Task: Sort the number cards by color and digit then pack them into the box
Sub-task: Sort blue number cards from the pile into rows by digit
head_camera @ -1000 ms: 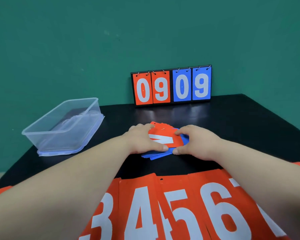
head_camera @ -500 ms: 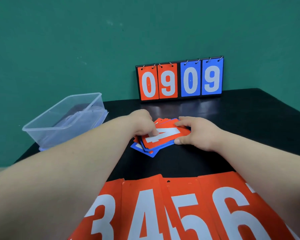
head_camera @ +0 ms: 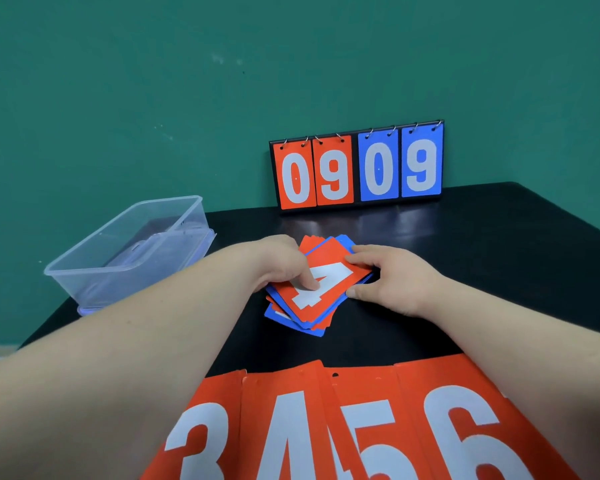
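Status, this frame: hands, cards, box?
Left hand and right hand both grip the mixed card stack, red 4 on top. No cards seen in the clear box at left. Nothing in the way.

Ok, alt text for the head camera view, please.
A left hand and right hand hold a pile of red and blue number cards on a black table; clear box at left, 0909 scoreboard behind, red cards in front.

Both bare forearms reach forward, converging. The left hand (head_camera: 280, 268) curls over the loose stack of red and blue number cards (head_camera: 326, 301), thumb pressing its top; the right hand (head_camera: 394, 282) pinches its right edge.
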